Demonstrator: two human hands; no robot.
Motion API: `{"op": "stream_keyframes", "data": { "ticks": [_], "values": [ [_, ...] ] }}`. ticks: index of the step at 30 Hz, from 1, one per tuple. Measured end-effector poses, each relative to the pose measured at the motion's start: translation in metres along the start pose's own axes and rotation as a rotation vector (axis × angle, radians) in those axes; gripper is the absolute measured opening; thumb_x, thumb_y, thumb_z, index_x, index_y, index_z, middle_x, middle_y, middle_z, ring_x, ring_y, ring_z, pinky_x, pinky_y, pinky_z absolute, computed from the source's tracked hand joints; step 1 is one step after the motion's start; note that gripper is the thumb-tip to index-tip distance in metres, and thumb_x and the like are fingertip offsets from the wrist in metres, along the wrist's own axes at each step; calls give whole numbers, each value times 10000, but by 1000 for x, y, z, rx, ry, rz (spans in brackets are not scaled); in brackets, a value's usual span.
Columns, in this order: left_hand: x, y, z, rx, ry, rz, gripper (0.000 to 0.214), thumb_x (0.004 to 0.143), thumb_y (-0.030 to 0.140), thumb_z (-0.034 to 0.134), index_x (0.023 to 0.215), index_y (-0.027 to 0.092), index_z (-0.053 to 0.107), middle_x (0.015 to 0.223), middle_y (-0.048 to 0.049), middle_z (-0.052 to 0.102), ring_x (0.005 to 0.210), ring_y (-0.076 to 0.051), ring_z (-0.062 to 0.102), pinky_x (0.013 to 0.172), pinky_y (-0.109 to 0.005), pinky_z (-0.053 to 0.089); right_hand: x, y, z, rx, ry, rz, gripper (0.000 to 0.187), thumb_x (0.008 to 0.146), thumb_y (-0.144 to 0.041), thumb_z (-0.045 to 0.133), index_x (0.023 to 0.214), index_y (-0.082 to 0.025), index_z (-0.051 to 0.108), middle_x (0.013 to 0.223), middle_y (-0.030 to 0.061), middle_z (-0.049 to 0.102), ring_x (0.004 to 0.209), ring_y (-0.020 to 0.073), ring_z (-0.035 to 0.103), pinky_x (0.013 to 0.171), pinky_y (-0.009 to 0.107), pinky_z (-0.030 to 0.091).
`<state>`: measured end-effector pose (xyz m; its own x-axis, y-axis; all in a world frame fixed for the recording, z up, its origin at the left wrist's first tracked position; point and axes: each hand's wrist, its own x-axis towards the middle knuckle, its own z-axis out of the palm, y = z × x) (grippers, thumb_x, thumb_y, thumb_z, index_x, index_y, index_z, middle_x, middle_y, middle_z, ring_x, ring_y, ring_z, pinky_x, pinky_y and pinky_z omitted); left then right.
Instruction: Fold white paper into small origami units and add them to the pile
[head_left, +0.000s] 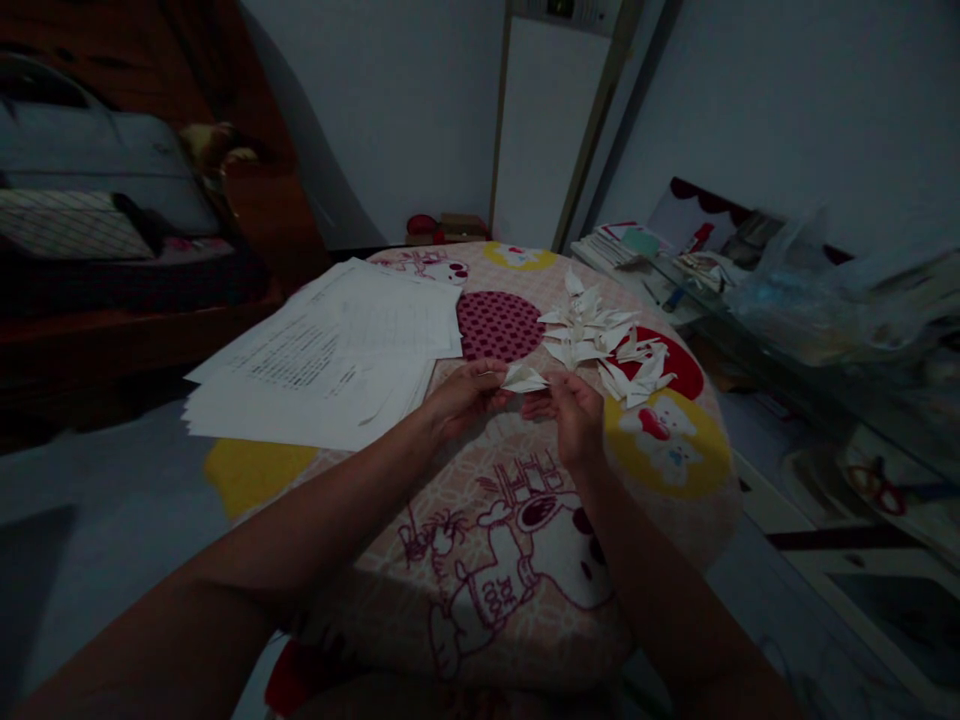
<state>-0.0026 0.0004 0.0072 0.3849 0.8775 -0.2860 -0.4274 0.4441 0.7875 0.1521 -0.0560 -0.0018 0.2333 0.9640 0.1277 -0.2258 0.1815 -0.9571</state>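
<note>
Between my two hands, just above the round table's patterned cloth [450, 480], is a small folded white paper crane [525, 379]. My left hand [471, 396] pinches its left end between thumb and fingers. On the other side, my right hand [571, 410] grips its right end, fingers curled. Beyond my right hand lies a pile of folded paper cranes [589, 325], with pointed wings and tips overlapping. To the left spreads a stack of printed paper sheets [300, 350], its edges uneven.
On the right, a glass-topped cabinet [787, 385] carries a clear plastic bag [825, 290] and stacked papers [611, 245]. Red-handled scissors [877, 487] lie on its lower shelf. A wooden bench [262, 210] at the left holds a grey bag [142, 150]. The room is dim.
</note>
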Motion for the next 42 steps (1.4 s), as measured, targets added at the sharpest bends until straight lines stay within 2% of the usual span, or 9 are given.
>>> {"op": "stream_keyframes", "data": {
  "ticks": [3,6,9,17,23,29,35,42],
  "values": [
    [2,-1,-1,-27,8,-12,181,857,-53,550,825,88,658,697,-49,679,511,-87,626,495,-155,536,-2,-2,0,-54,12,-104,306,838,-487,682,934,-197,702,663,1,716,521,152,671,500,270,567],
    [3,-3,-2,-50,3,-2,181,844,-61,559,834,91,656,734,-52,690,533,-93,645,514,-162,554,-5,-5,1,-121,9,-154,315,815,-465,718,994,-206,713,689,0,725,568,157,681,552,285,588],
    [3,-5,-4,-61,-3,4,181,843,-61,567,831,99,652,735,-44,685,543,-96,653,534,-168,566,-7,-6,2,-167,12,-149,343,778,-422,760,1051,-219,717,758,12,740,632,168,690,611,312,611],
    [5,-8,-5,-75,-52,-18,200,842,-56,575,944,83,675,840,-87,720,601,-98,680,554,-157,566,-6,-3,0,-217,-11,-161,342,841,-409,699,1140,-243,723,838,34,755,731,197,716,678,354,631],
    [3,-10,-3,-105,-32,-37,180,843,-57,584,901,93,665,793,-69,707,592,-104,681,582,-179,587,-7,-4,-1,-247,-7,-193,344,869,-403,661,1169,-245,720,867,19,757,690,167,691,670,326,617],
    [3,-9,-3,-113,-35,-44,200,872,-52,558,960,86,672,822,-78,714,607,-102,684,582,-173,587,-7,-4,-1,-242,-7,-188,375,839,-377,693,1190,-248,721,830,0,733,700,159,680,693,314,614],
    [2,-9,-3,-125,-46,-45,213,869,-50,559,976,95,672,822,-67,714,613,-104,690,577,-169,592,-7,-2,-2,-240,-24,-186,386,829,-363,706,1195,-239,721,870,16,743,760,172,698,734,324,615],
    [3,-8,-3,-111,-38,-45,192,857,-50,580,925,101,676,809,-78,714,605,-105,685,563,-168,584,-6,-1,-3,-257,-32,-181,408,827,-361,700,1213,-230,717,863,23,737,727,169,677,718,334,611]
  ]
}}
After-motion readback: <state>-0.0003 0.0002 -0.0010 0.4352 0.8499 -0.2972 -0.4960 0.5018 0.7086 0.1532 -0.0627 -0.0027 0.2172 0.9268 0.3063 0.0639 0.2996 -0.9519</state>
